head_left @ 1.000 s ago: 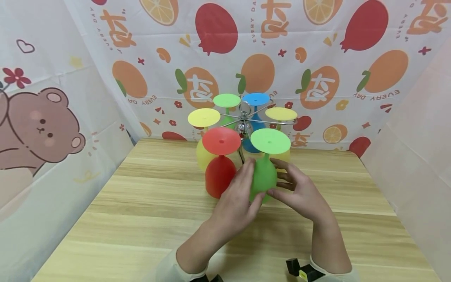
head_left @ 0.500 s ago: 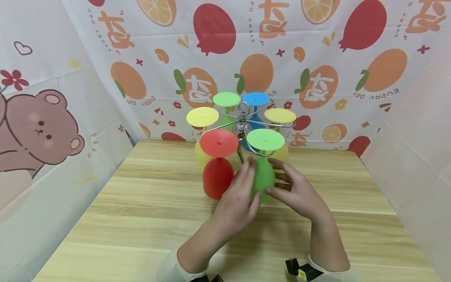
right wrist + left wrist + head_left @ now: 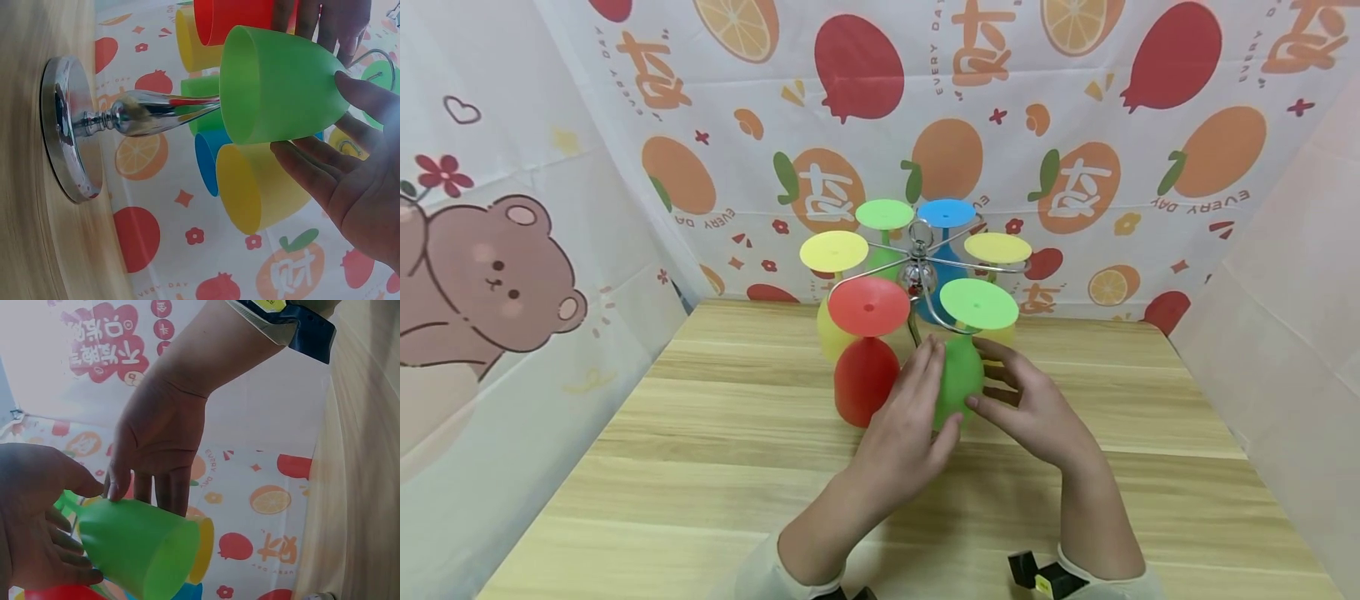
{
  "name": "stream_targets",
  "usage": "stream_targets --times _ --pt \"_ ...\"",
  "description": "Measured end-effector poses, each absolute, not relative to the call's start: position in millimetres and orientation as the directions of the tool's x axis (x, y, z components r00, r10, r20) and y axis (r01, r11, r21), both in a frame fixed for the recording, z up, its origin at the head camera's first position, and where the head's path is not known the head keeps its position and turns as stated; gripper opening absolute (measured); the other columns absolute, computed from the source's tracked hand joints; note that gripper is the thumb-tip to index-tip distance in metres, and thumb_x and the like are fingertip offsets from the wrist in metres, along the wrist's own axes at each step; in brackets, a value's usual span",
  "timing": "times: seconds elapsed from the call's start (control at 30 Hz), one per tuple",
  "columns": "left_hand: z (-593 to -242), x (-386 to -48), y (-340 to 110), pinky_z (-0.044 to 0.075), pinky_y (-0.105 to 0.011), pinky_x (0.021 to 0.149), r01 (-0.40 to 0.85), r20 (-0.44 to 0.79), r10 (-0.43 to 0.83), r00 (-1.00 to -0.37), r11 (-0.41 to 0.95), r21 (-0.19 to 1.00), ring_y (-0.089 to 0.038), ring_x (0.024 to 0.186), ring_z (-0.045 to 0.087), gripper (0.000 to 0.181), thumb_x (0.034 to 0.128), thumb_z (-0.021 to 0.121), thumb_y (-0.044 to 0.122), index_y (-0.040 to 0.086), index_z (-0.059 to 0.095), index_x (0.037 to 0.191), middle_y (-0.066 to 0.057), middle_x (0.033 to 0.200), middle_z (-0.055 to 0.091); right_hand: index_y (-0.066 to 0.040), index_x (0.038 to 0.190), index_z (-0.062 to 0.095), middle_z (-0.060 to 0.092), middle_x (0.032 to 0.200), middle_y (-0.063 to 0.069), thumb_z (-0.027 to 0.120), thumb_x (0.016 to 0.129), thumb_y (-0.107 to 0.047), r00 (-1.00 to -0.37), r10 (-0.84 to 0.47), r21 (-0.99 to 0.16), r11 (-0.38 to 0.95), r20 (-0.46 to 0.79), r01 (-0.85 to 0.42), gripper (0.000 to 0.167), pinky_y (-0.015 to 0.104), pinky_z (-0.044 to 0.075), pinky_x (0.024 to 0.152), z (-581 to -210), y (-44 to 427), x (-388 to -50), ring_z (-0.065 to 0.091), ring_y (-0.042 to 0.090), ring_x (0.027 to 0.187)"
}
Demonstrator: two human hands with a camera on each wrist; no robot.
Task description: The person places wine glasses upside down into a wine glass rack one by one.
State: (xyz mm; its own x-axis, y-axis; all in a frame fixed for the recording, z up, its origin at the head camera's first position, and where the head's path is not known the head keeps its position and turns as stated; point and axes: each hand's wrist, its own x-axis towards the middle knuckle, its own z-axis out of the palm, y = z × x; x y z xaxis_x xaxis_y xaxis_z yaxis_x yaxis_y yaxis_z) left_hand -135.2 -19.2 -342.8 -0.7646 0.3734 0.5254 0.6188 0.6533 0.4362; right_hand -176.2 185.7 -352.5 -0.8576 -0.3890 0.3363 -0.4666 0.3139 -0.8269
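Upside down at the front right of a chrome goblet rack is a green plastic goblet, its foot tilted a little above a curved wire arm. My left hand holds the bowl from the left, fingers along its side and thumb at the front. From the right, my right hand holds the same bowl; in the right wrist view its thumb and fingers lie on opposite sides. A red goblet hangs close beside my left fingers. Whether the green stem sits fully inside the wire loop is hard to tell.
Behind, more inverted goblets hang on the rack: a yellow one left, another yellow one right, a green one and a blue one. The rack's round base stands on the wooden table. Printed cloth surrounds the table.
The front green goblet's foot shifted left, then back right and tilted. The wire arm below it, hidden one second ago, now shows. Both hands have stayed on the bowl with little movement.
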Motion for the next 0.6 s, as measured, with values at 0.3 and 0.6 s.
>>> stream_targets --times 0.3,0.6 --pt "-341 -128 -27 0.049 -0.038 0.101 0.619 0.528 0.372 -0.764 0.655 0.434 -0.024 0.144 0.036 0.083 0.0876 0.074 0.022 0.002 0.027 0.153 -0.01 0.158 0.033 -0.02 0.144 0.047 0.053 0.141 0.003 0.071 0.091 -0.017 -0.848 -0.367 -0.802 0.324 0.382 -0.501 0.058 0.047 0.052 0.097 -352 184 -184 0.054 0.028 0.127" --pt "-346 -124 -73 0.056 -0.028 0.09 0.659 0.481 0.455 -0.749 0.437 0.613 -0.012 0.11 0.065 0.044 0.0925 0.069 0.019 0.011 0.058 0.134 -0.002 0.125 0.067 -0.018 0.145 0.047 0.057 0.136 0.007 0.067 0.095 -0.025 -0.901 -0.269 -0.808 0.406 0.341 -0.427 0.054 0.029 0.054 0.093 -363 210 -183 0.057 0.026 0.124"
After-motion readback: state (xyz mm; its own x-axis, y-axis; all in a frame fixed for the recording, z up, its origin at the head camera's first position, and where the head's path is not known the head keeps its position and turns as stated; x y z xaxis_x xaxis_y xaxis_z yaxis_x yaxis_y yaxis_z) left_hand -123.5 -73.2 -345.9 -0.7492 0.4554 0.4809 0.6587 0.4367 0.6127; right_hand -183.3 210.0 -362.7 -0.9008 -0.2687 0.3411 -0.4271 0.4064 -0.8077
